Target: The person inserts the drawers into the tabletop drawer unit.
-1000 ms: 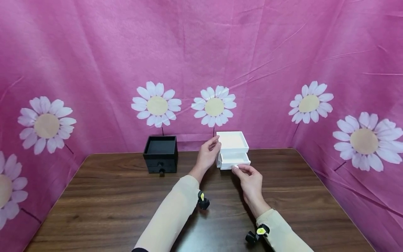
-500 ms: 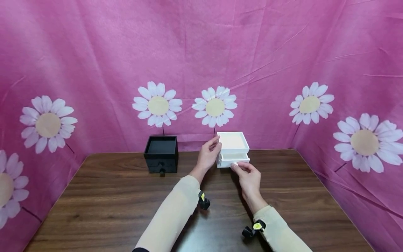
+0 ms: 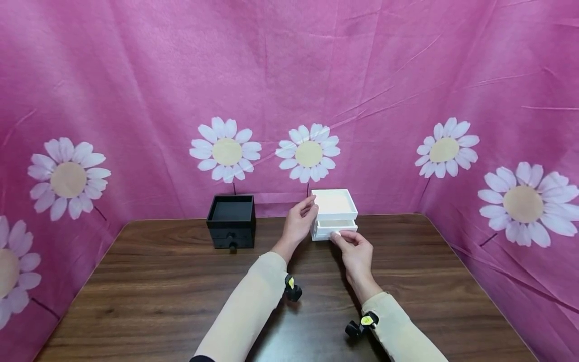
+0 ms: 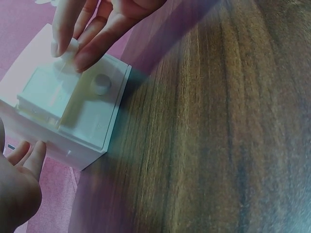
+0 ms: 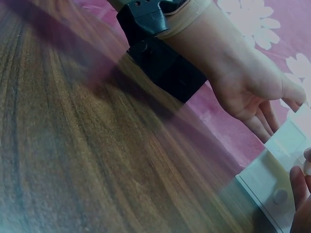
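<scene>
A small white box with drawers stands at the back of the table, its top a shallow tray. The upper drawer sticks partly out of the front. My right hand pinches that drawer's round knob between thumb and fingers. Below it, the lower drawer's knob shows on a front that sits flush. Against the box's left side, my left hand rests with fairly straight fingers, the fingertips on the side wall in the left wrist view.
Left of the hands stands a black drawer box with a tray top and dark knobs, its drawers pushed in. The brown wooden table ends at a pink cloth printed with white daisies. Each wrist wears a black camera.
The upper drawer has slid further into the white box, and my right hand has moved forward with its knob. My left hand stays at the box's side.
</scene>
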Demonstrator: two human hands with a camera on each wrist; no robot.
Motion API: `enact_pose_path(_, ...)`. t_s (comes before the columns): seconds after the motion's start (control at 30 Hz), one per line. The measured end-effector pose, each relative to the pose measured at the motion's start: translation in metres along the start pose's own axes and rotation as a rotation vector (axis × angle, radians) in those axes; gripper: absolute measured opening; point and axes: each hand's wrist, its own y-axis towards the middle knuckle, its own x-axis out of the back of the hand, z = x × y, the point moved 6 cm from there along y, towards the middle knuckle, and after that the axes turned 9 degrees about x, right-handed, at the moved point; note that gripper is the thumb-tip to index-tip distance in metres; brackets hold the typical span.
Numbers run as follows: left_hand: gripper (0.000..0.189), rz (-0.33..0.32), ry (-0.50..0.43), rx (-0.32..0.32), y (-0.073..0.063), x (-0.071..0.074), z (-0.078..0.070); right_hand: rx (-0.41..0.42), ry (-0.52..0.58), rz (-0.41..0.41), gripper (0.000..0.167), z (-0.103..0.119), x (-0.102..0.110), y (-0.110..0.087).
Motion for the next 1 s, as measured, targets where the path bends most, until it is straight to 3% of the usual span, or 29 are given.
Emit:
enact_pose_path(0.47, 0.041, -0.006, -0.013, 0.003, 0.001, 0.001, 0.002, 0.016, 0.018, -0.010, 0.033, -0.001, -0.003, 0.004)
enact_pose_path(1.0, 0.041, 0.000, -0.018, -0.016, 0.000, 0.000, 0.000, 0.088, 0.005, -0.047, 0.024, -0.005, -0.003, 0.013)
